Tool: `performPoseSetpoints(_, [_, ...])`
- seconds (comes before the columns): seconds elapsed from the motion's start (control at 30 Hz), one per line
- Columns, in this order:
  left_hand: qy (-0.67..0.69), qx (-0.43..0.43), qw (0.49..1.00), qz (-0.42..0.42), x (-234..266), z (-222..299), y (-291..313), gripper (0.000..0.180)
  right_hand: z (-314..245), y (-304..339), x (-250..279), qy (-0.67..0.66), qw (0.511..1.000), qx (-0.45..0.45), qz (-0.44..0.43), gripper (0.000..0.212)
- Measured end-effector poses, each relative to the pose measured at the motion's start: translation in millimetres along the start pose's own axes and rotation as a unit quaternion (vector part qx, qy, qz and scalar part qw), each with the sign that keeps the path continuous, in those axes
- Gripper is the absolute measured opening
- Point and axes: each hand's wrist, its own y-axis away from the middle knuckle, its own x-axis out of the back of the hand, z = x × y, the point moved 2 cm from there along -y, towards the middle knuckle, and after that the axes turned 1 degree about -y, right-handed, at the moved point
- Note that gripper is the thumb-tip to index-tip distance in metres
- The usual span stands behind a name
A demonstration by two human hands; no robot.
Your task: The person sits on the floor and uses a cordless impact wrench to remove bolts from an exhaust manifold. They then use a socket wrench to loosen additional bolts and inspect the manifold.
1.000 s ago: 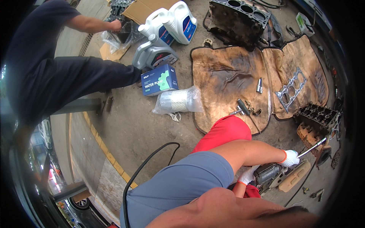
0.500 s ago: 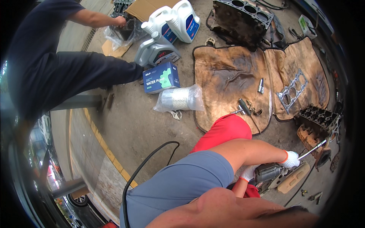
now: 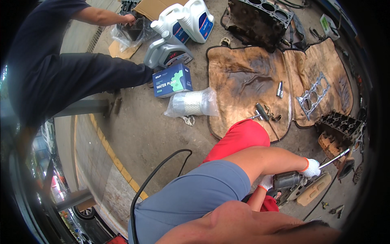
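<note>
My left hand (image 3: 312,167), in a white knit glove with an orange cuff, is closed round a long silver metal bar (image 3: 334,158). The bar's far end reaches the rusty manifold (image 3: 328,147) on a dark cylinder head (image 3: 342,125). Below my left arm, my gloved right hand (image 3: 266,181) is up against the near end of a dark metal cylinder (image 3: 286,181); its fingers are mostly hidden. This cylinder belongs to a larger metal assembly that lies beside a tan oblong pad (image 3: 313,190).
A stained quilted mat (image 3: 239,89) carries sockets (image 3: 280,89), a T-handled tool (image 3: 262,112) and a head gasket (image 3: 313,96). Beyond it stands an engine block (image 3: 258,24). Oil jugs (image 3: 200,22), a blue box (image 3: 172,81) and a bagged cylinder (image 3: 193,104) stand left, near another person (image 3: 81,77).
My left hand stays round the bar and has barely moved. My right hand has shifted slightly at the cylinder's end. The other person's hand has moved a little; the view has shifted slightly.
</note>
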Motion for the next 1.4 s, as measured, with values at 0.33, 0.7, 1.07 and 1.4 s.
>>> performPoseSetpoints(0.33, [0.020,0.003,1.000,-0.008,-1.8,-5.1,-4.6,0.039,-1.6,1.7,-2.0,0.005,1.000,0.000,-0.015,0.055])
performPoseSetpoints(0.7, [-0.091,0.010,0.995,0.033,3.1,9.0,9.5,0.044,-1.8,4.0,-0.6,0.012,1.000,0.000,-0.017,0.055])
performPoseSetpoints(1.07, [-0.071,0.013,0.997,0.021,6.0,10.9,12.6,0.043,-2.8,5.6,3.0,0.020,1.000,0.001,-0.018,0.056])
performPoseSetpoints(1.4, [-0.216,-0.056,0.973,0.056,4.5,-23.3,-30.6,0.049,-4.3,8.0,3.5,0.022,0.999,0.002,-0.025,0.056])
